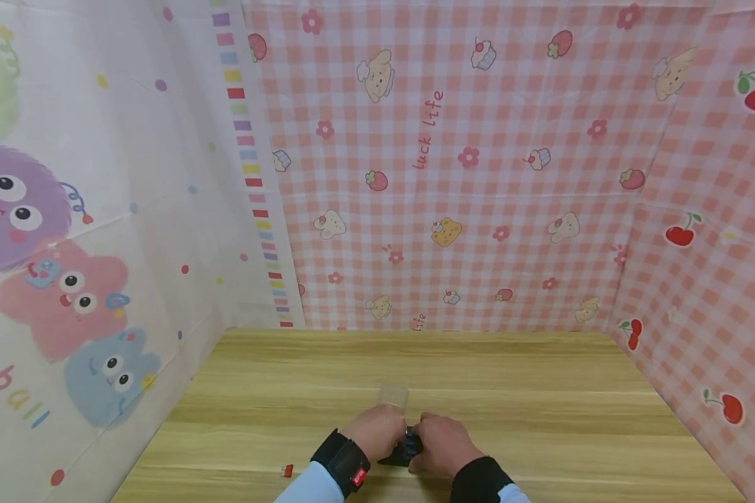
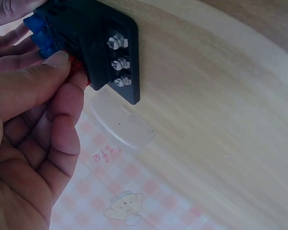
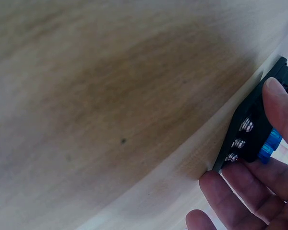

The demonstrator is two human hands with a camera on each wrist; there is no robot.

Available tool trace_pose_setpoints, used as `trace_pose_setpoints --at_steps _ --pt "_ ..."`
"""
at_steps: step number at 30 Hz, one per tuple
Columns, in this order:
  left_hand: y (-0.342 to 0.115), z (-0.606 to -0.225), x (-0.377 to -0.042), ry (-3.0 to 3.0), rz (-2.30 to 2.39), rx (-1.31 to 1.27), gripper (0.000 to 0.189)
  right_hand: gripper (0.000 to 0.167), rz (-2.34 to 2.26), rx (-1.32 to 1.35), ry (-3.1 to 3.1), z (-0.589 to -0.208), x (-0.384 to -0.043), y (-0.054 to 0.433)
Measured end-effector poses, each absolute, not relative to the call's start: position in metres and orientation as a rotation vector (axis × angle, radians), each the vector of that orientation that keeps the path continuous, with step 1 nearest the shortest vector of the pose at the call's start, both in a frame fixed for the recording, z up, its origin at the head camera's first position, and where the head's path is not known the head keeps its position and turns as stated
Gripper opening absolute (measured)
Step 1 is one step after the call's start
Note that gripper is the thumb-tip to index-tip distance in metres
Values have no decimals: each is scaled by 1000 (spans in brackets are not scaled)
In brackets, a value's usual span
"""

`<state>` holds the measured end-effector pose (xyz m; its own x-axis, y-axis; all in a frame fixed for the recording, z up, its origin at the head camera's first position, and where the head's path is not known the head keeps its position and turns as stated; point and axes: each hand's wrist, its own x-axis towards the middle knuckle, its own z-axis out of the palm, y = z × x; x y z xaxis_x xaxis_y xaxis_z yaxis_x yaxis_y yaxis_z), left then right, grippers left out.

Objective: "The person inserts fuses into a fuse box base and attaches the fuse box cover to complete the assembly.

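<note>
A black fuse block (image 2: 98, 38) with silver screw terminals (image 2: 119, 63) along one side is on the wooden table between my hands. Blue blade fuses (image 2: 41, 36) stand in a row in it. My left hand (image 1: 377, 432) pinches a red blade fuse (image 2: 76, 64) between thumb and index finger at the end of that row. How deep the red fuse sits is hidden by the fingertips. From the other side my right hand (image 1: 445, 443) grips the block, its thumb on one end and fingers at the other.
Just beyond the hands a clear plastic cover (image 1: 393, 395) lies on the wooden table (image 1: 516, 377). To the left of the left wrist is a small red piece, apparently another fuse (image 1: 287, 471). Patterned cloth walls (image 1: 453, 195) enclose the table at the back and both sides.
</note>
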<state>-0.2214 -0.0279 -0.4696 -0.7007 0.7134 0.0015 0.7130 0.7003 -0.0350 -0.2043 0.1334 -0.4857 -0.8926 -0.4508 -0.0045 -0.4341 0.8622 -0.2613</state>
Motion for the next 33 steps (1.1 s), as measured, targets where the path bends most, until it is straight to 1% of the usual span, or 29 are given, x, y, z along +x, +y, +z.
trace_pose_setpoints --at_steps 7,19,27,33 --pt "-24 -469 -221 -2908 89 -1167 13 34 -401 -709 2970 -488 -205 135" --pt "-34 -476 -227 -2850 -19 -1273 18 34 -424 -729 2975 -486 -204 135" --pt "-30 -472 -223 -2796 135 -1249 15 34 -417 -725 2986 -486 -205 135" --pt "-29 -471 -222 -2789 160 -1248 14 34 -420 -705 2975 -484 -203 134"
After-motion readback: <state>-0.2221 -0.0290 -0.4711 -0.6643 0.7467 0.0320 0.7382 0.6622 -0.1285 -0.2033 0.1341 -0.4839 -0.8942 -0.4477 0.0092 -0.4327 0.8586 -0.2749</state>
